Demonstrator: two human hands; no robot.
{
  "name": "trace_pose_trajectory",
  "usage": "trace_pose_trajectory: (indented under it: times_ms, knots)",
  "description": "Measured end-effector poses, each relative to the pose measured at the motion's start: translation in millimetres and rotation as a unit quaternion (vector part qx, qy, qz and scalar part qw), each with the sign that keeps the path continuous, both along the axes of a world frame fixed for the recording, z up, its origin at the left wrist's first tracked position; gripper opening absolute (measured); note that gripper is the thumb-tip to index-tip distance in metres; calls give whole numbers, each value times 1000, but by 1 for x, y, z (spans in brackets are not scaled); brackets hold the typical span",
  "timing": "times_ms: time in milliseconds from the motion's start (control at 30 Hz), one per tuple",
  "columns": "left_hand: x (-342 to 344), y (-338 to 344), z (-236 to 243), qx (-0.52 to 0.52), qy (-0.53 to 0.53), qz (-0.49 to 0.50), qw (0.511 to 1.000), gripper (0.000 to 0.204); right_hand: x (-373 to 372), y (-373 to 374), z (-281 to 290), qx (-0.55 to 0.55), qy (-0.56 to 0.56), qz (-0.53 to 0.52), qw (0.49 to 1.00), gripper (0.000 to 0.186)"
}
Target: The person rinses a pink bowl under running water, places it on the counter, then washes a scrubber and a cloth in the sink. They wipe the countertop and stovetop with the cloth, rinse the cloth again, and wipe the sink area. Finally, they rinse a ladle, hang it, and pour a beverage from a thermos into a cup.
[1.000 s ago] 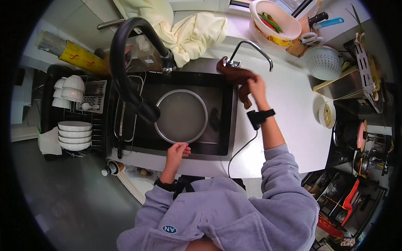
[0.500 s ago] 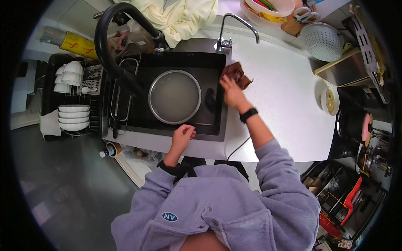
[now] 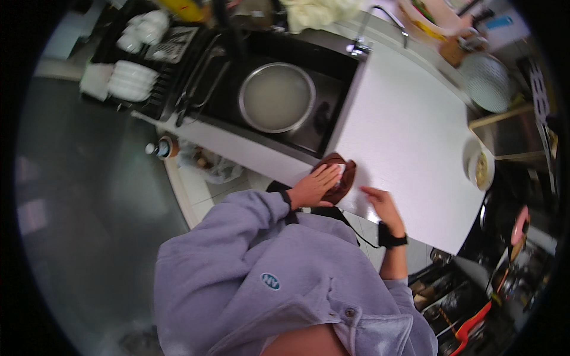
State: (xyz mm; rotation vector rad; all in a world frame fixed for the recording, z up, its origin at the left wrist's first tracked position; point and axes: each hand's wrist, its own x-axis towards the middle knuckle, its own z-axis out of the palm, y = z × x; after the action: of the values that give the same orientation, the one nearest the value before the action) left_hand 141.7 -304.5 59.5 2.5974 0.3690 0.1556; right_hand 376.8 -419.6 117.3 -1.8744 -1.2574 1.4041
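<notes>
A crumpled brown cloth [image 3: 344, 184] is at the front edge of the white counter, near the sink's front right corner. My left hand [image 3: 317, 184] is over it, fingers stretched across the folds and thumb toward the edge, holding it. A small white patch shows on the cloth beside the fingertips. To the right, apart from the cloth, my right hand [image 3: 383, 204] is above the counter edge with nothing in it; its forefinger sticks out and the others bend loosely. In the dark sink [image 3: 343, 121] stands a round metal bowl [image 3: 277, 98] of cloudy whitish liquid.
Left of the sink, a black dish rack [image 3: 172, 77] holds white bowls [image 3: 132, 81]. A slim metal tap [image 3: 358, 47] rises at the back. On the right are a grey colander [image 3: 485, 83] and a bowl of food [image 3: 480, 168]. A dark cable [image 3: 359, 234] hangs below the counter.
The brown cloth has come from the sink's right rim to the counter's front edge, and is now under my left hand instead of my right. My right hand has drawn back. The view has turned.
</notes>
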Motion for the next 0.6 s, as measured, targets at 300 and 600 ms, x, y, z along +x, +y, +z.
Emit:
trace_pose_trajectory:
  times_ms: [300, 600]
  knots:
    - [-130, 62, -25, 113, 32, 199, 973, 71, 18, -1, -3, 43, 21, -192, 980, 31]
    - [-272, 165, -59, 225, 151, 466, 843, 62, -77, 5, 7, 26, 1, -110, 994, 32]
